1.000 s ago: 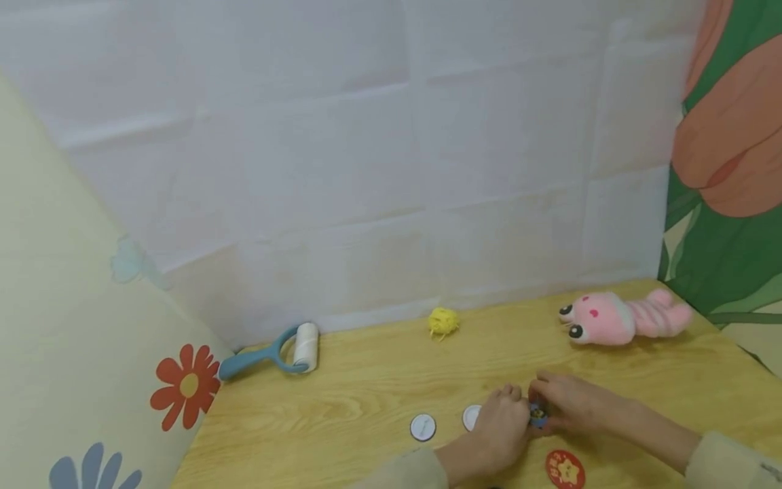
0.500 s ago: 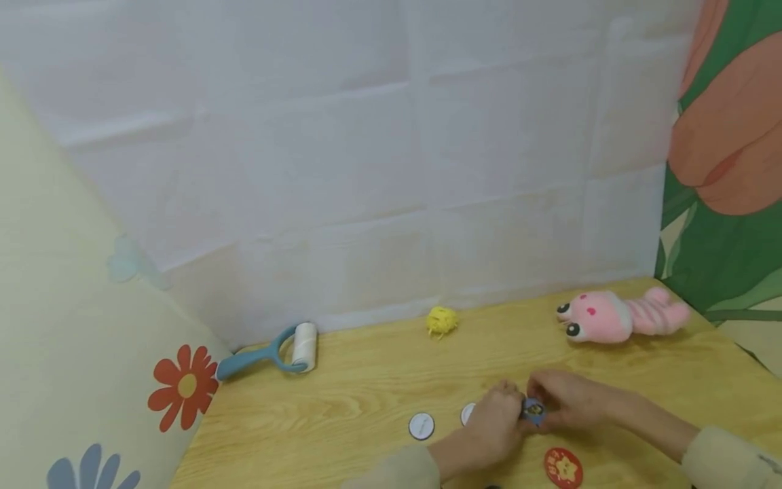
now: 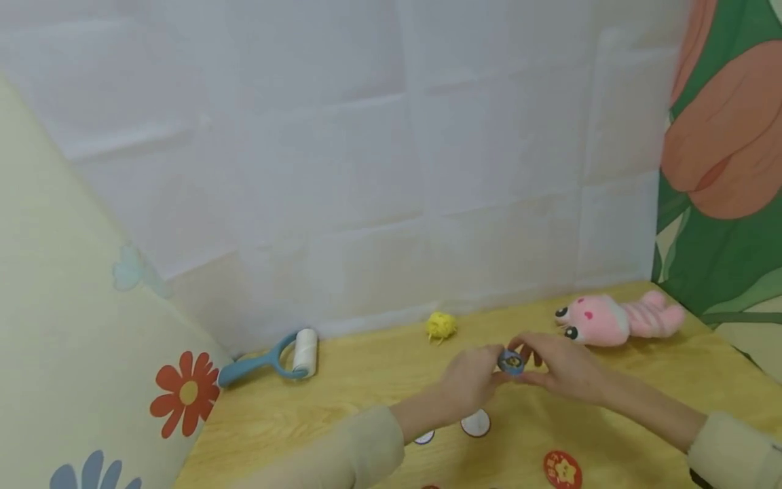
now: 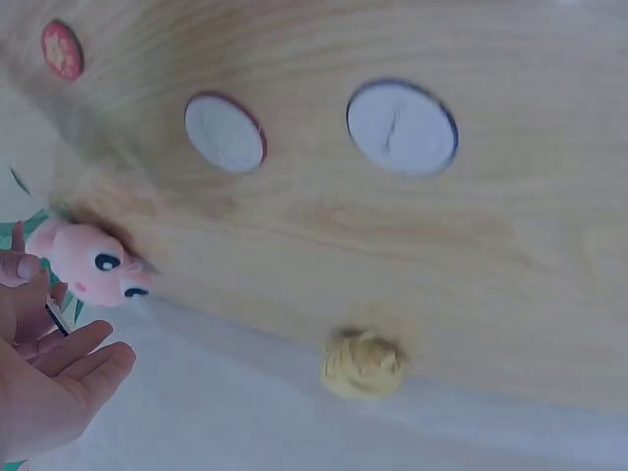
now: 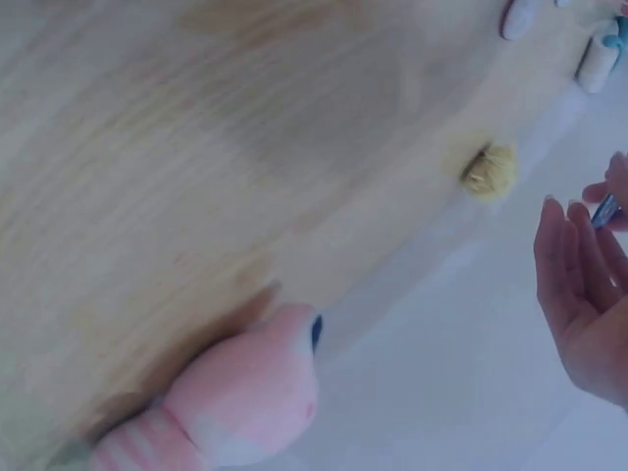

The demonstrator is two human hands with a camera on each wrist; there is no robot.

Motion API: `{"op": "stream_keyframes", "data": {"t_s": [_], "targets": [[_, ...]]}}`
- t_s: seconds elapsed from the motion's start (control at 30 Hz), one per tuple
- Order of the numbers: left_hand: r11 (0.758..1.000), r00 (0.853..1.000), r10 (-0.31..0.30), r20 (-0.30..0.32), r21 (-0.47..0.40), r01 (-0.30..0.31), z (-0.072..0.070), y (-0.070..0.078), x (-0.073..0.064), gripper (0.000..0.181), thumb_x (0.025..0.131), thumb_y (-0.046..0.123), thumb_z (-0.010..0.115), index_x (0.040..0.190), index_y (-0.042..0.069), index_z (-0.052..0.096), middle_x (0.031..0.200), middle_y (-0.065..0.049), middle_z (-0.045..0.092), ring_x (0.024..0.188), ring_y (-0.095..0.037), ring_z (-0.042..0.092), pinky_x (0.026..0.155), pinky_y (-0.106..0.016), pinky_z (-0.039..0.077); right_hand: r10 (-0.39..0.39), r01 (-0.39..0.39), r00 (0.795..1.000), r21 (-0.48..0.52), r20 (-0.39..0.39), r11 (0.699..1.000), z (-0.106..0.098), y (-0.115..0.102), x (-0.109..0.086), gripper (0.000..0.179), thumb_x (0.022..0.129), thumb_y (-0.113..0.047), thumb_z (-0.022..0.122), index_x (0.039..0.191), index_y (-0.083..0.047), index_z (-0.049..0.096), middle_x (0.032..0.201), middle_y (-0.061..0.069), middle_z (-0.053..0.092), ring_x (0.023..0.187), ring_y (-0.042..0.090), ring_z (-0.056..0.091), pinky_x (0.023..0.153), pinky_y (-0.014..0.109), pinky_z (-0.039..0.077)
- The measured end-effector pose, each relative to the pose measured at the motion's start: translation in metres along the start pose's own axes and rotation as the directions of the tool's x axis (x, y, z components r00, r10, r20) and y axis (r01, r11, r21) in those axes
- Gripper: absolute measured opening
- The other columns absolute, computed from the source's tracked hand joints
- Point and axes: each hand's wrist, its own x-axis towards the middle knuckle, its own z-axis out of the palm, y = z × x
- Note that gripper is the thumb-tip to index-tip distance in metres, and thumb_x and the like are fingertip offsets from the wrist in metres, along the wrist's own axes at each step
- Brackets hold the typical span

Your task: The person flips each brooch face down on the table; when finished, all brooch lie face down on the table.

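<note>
A small round blue disc (image 3: 510, 363) with a dark and yellow picture is held up over the table between my hands. My left hand (image 3: 472, 382) pinches its left edge. From the other side my right hand (image 3: 567, 368) holds it between thumb and fingertips. Edge-on, the disc (image 5: 605, 210) looks thin in the right wrist view. Below the hands lie a white disc (image 3: 475, 422) and a second white disc (image 3: 424, 438), the latter partly behind my left forearm. Nearer the front, a red disc (image 3: 563, 468) with a yellow star lies on the table.
A pink plush toy (image 3: 613, 319) lies at the back right. A yellow crumpled ball (image 3: 441, 327) sits by the white backdrop (image 3: 330, 170). At the back left rests a lint roller (image 3: 305, 353) with a blue handle. Parts of further discs show at the bottom edge.
Both hands have lifted from the table with the blue disc, moving away from me and slightly left. The white disc beneath them shows fully now, while my left forearm partly covers the other.
</note>
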Motion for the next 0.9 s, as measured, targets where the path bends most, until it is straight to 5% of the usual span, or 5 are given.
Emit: {"op": "stream_keyframes", "data": {"t_s": [0.3,0.63,0.9], "targets": [[1.000,0.999,0.029,-0.018,-0.009,-0.030,-0.026,0.000,0.003,0.015,0.094,0.018,0.066,0.100,0.005,0.063,0.086,-0.002,0.068,0.065,-0.002,0.056,0.055,-0.012,0.042,-0.032,0.015,0.995,-0.176,-0.093,0.984,-0.015,-0.010,0.011,0.045,0.076,-0.025,0.084,0.113,-0.007,0.065,0.096,0.001,0.068,0.078,0.007,0.059,0.064,0.025,0.050],[0.998,0.999,0.033,-0.015,-0.047,-0.033,-0.024,0.003,-0.002,0.016,0.095,0.016,0.065,0.106,0.005,0.062,0.092,-0.005,0.071,0.069,-0.003,0.060,0.055,-0.011,0.043,-0.038,0.020,0.995,-0.197,-0.088,0.980,-0.016,-0.013,0.006,0.047,0.074,-0.025,0.084,0.113,-0.005,0.068,0.093,0.002,0.067,0.075,0.010,0.059,0.061,0.024,0.050],[0.996,0.999,0.038,0.012,-0.076,-0.037,-0.020,0.001,-0.007,0.018,0.095,0.014,0.064,0.110,0.004,0.062,0.088,-0.003,0.071,0.054,0.001,0.050,0.047,-0.010,0.039,-0.082,0.067,0.992,-0.152,-0.092,0.986,-0.008,-0.011,0.001,0.053,0.075,-0.023,0.083,0.122,-0.006,0.066,0.088,-0.001,0.061,0.071,0.009,0.054,0.056,0.021,0.045]]}}
